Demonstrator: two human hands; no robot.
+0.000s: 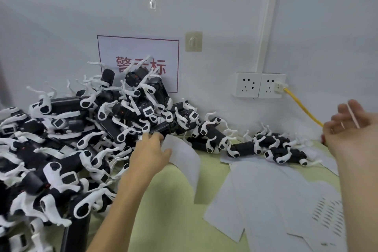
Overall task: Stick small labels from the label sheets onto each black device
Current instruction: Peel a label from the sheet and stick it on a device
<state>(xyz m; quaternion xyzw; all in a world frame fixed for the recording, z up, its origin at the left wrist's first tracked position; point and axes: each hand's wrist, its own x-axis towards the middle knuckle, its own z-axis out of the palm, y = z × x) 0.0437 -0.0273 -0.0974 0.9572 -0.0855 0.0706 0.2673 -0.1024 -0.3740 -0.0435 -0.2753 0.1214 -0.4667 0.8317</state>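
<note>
**Label sheet in the left hand, thin strip at the right**

Holds the left hand (151,150) out ahead at the near edge of a large heap of black devices (67,139), fingertips against the closest ones. Pinches the upper corner of a white label sheet (185,162) between thumb and fingers, the paper curving down from the grip toward the pale green table (169,217).

Holds the right hand (347,129) raised at the right edge of the view, well apart from the left, palm toward the camera and fingers half curled. Across those fingers, a thin white strip (353,116), slanting. Pinched or merely stuck to the skin: cannot tell.

Black cylinders with curved white clips, some with small white-framed screens, piled against the wall on the left. Highest in front of a white sign (139,51) with a red border and red characters, partly hidden by the heap. A thinner trail of the same devices along the foot of the wall to the right, ending just below the raised hand.

More label sheets (266,190) lying flat and overlapping on the table at lower right, one near the right forearm marked with rows of small dashes.

On the wall, twin white wall sockets (259,85), with a white plug in the right one and a yellow cable (300,106) slanting down behind the right hand. Higher up, two hooks (193,41).
</note>
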